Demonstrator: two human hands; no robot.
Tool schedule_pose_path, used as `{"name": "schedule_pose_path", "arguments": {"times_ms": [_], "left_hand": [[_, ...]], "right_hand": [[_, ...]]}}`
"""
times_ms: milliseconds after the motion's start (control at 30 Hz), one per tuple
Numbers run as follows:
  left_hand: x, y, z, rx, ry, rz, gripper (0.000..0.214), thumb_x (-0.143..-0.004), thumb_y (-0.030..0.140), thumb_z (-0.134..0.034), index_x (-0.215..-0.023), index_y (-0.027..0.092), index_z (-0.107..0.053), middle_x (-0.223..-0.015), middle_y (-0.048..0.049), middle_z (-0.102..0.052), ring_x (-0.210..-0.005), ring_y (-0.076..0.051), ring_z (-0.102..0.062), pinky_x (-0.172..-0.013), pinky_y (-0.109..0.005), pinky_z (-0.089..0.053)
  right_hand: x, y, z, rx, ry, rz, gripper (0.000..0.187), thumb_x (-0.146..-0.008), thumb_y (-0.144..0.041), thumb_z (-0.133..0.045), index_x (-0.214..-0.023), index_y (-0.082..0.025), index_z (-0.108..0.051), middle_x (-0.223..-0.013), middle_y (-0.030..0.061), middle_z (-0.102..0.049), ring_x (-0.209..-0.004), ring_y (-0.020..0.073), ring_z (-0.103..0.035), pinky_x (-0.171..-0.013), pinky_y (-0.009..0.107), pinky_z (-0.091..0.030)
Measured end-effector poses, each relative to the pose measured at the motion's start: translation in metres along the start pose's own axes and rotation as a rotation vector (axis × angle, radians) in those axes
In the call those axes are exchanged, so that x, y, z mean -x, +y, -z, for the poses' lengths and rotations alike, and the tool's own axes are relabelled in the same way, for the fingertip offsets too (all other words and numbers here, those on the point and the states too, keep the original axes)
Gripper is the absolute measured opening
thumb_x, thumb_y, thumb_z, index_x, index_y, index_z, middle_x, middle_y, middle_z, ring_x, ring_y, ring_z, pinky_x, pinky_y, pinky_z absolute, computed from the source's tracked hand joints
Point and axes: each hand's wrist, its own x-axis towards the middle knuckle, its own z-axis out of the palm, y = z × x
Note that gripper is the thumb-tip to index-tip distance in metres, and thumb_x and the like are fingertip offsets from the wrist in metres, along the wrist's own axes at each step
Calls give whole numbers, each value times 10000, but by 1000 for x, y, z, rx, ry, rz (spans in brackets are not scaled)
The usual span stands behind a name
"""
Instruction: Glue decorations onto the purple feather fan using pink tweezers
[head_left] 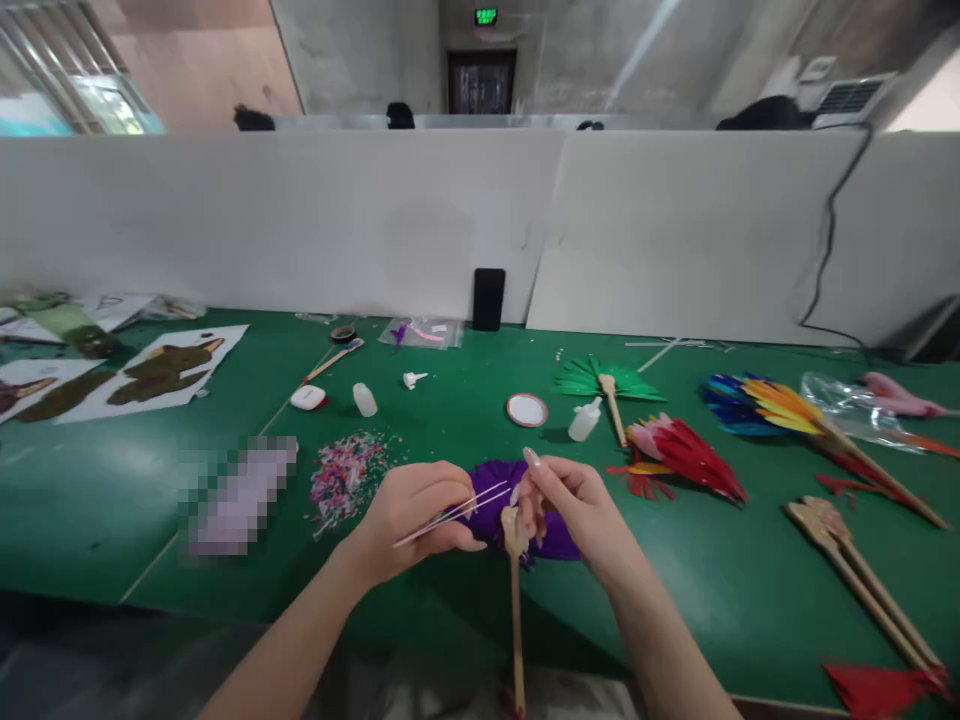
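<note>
My left hand [412, 505] is closed around a pair of thin tweezers [435, 523], whose tips point right. Close to those tips is my right hand [574, 500], its fingers drawn together; what they hold, if anything, is too small to make out. Beneath both hands lies a purple feather-like fan piece [559, 540], partly covered by them. A wooden stick [517, 610] with a wider, rounded head rests on the purple piece and extends toward the table's front edge. To the left of my left hand is a scattered pile of pink, blue and white bits [346, 475].
Right of my hands lie a green fan piece [592, 380], a red bird-like piece [686, 450] and bare wooden sticks [862, 580]. A small squeeze bottle [585, 420], a round lid [527, 409] and a white bottle [364, 400] stand ahead. A black phone [489, 299] leans on the partition.
</note>
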Motion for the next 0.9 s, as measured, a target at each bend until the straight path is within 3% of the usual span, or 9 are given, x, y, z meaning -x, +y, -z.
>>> {"name": "schedule_pose_path", "arguments": {"times_ms": [167,467,700,900], "left_hand": [[-25,12,-19,9,-131,-32,423,-937,482,-351,-823,171,-613,-751,-90,-666,-720,-179,-635,-639,-256,-486],[-54,27,-32,-28,-194,-143,321,-956,358,-373,-830,150,-583,-801,-92,-641,-714,-152,-593,-634,-234,-448],[-61,37,-35,-45,-258,-190,190,-914,266,-502,-787,144,-570,-797,-64,-635,-701,-129,-571,-636,-212,-422],[-62,43,-40,-114,-354,-130,243,-937,266,-445,-768,141,-567,-813,-71,-646,-721,-141,-584,-643,-223,-415]], "right_hand": [[21,-15,16,10,28,52,437,-780,-537,-632,-600,-142,-578,-446,-7,-612,-360,78,-541,-374,168,-407],[40,-31,35,55,42,85,477,-778,-577,-607,-591,-139,-579,-474,-1,-622,-368,75,-537,-371,170,-406],[48,-32,44,55,5,42,475,-766,-584,-611,-587,-146,-570,-444,-8,-610,-336,68,-513,-349,162,-386],[47,-28,54,92,-45,-39,502,-746,-618,-605,-593,-142,-567,-441,0,-614,-332,71,-524,-337,154,-366]]}}
